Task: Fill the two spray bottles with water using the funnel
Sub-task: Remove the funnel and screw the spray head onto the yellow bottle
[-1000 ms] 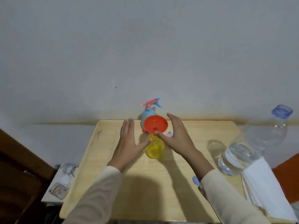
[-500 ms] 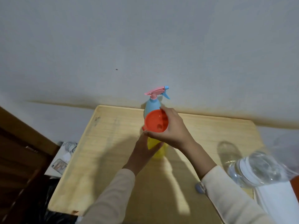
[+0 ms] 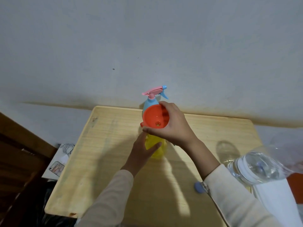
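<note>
An orange funnel (image 3: 155,118) sits over the neck of a yellow spray bottle (image 3: 158,149) in the middle of the wooden table (image 3: 106,145). My right hand (image 3: 173,126) wraps around the funnel's rim from the right. My left hand (image 3: 143,149) grips the yellow bottle's body from the left. Behind them stands a blue spray bottle (image 3: 149,104) with a pink trigger head, upright near the wall. A large clear water bottle (image 3: 259,167), partly full, stands at the right edge. A small blue cap (image 3: 198,186) lies on the table by my right sleeve.
White folded paper (image 3: 275,197) lies at the table's right front. Left of the table, lower down, a phone (image 3: 56,167) and white cables (image 3: 68,149) lie on a white surface. Dark wooden furniture (image 3: 19,154) stands at far left. The wall runs right behind the table.
My hands went from flat and open beside the bottle to gripping: the right closed on the funnel, the left on the yellow bottle. The view shifted right and closer.
</note>
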